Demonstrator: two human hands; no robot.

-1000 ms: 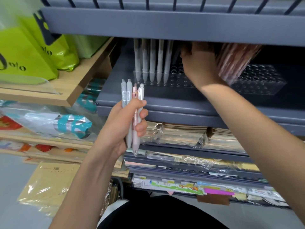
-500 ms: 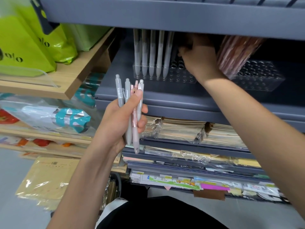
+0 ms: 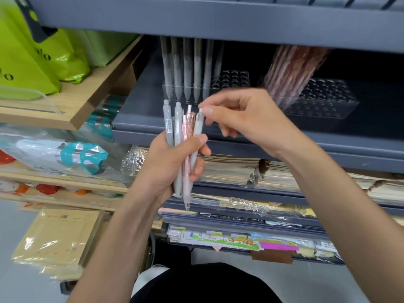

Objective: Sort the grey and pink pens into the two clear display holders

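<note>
Clear display holders [image 3: 323,99]: stood well back on the grey shelf [image 3: 140,119], grey row [image 3: 188,68] left, pink sheaf [image 3: 290,68] right. Held mixed pens [image 3: 181,132] bunched in the left grip [image 3: 172,162]; pinched one grey pen [image 3: 197,125] by its top in the right grip [image 3: 244,114]. Best drawn straight up, the rest clamped tight, leaving neighbours behind
</note>
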